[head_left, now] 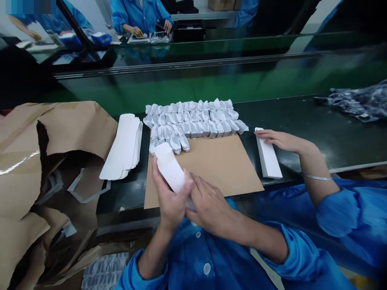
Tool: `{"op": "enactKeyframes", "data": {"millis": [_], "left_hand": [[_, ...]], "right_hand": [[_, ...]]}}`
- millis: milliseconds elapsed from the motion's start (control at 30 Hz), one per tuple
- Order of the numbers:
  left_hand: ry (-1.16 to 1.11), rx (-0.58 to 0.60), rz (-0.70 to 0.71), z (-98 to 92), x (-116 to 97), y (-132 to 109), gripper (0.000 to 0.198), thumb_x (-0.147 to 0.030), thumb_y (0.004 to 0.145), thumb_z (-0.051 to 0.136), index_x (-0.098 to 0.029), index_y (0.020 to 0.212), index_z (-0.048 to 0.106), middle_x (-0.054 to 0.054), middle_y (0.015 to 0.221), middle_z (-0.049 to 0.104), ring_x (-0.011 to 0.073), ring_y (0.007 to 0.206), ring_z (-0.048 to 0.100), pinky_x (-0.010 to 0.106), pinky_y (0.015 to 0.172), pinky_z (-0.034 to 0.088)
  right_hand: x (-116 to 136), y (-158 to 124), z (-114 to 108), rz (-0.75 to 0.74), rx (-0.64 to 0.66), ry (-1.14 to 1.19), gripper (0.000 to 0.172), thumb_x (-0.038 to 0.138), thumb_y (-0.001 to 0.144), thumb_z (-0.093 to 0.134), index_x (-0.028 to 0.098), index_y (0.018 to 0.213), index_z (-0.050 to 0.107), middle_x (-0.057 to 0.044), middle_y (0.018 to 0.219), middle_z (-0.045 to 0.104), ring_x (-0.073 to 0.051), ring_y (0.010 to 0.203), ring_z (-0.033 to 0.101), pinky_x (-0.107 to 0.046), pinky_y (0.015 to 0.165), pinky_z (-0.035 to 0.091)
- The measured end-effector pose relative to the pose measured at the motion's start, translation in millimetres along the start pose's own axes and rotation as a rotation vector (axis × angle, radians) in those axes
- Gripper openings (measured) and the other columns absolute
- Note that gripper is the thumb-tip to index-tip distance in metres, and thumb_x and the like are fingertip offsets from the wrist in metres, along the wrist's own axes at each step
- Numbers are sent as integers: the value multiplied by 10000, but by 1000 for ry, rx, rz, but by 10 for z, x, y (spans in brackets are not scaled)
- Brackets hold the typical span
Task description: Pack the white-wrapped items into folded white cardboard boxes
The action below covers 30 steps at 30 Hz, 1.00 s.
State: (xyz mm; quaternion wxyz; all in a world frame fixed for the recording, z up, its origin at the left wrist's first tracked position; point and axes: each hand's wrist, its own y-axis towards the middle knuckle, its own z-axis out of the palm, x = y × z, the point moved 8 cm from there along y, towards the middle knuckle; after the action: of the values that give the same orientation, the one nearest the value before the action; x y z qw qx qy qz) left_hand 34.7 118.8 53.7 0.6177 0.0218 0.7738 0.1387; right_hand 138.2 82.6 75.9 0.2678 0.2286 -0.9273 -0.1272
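Beyond a long glossy partition (181,60), a co-worker (140,16) in a blue smock sits at a far table, and that's the backdrop on my feed. Nearer, on the dark table (302,117), I have rows of small items wrapped in white paper (193,121) packed tightly together at the far edge of a brown cardboard sheet (205,169). The person's left hand (169,197) is curled around a white carton (171,173), which is held up just above the near edge of the cardboard, tilted toward the wrapped rows. The right hand (211,209) is pressed against the carton's lower end, with its fingers laid across it, so that end is hidden from my view. Both hands are close together, right in front of the person's blue smock (205,257). To their left on the table sits a stack of flat white card blanks (122,147), beside a torn sheet of brown kraft paper (72,129) that spills over the table's edge. Off to the right, a separate hand (281,141) with a thin bangle (317,177) and its own blue sleeve rests on a second white carton (267,155), which lies just beside the cardboard. Farther right, I can see a plastic bag of dark items (353,102).
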Motion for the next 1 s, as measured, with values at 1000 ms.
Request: {"op": "enactKeyframes", "data": {"millis": [1000], "left_hand": [[271, 285, 291, 5, -169, -53, 663, -253, 705, 710, -214, 1272, 370, 97, 1173, 550, 229, 1013, 643, 340, 803, 551]], "right_hand": [[-496, 505, -196, 372, 88, 1180, 275, 368, 753, 796, 150, 846, 659, -3, 809, 629, -108, 730, 558, -223, 645, 454]]}}
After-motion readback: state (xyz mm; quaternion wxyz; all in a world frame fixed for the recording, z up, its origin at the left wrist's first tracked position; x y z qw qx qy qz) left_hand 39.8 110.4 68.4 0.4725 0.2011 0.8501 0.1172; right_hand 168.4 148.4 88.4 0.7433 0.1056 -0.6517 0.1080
